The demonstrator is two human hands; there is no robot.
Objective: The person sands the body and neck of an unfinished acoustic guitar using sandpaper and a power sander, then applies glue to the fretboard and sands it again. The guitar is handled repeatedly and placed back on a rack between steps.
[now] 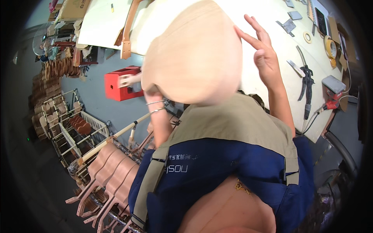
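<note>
An unfinished pale wooden guitar [194, 54] is tilted up in front of me, its broad body slightly blurred. My left hand [152, 94] is at its waist on the left side; the guitar hides most of the fingers, and two bracelets circle the wrist. A pale slotted wooden end [130, 80], seemingly the guitar's headstock, juts out past that hand. Beyond the body's right edge, my right hand [264, 56] is raised with fingers spread. One of its fingertips is at the rim; whether it touches, I cannot tell.
On the white table [283, 77] lie tape rolls [330, 46], metal plates [288, 26], a blade [296, 68], a black tool [307, 83] and a corded red sander [332, 101]. A wooden neck [126, 39] crosses the table's left part. A red box [116, 83] and guitar racks [112, 167] stand left.
</note>
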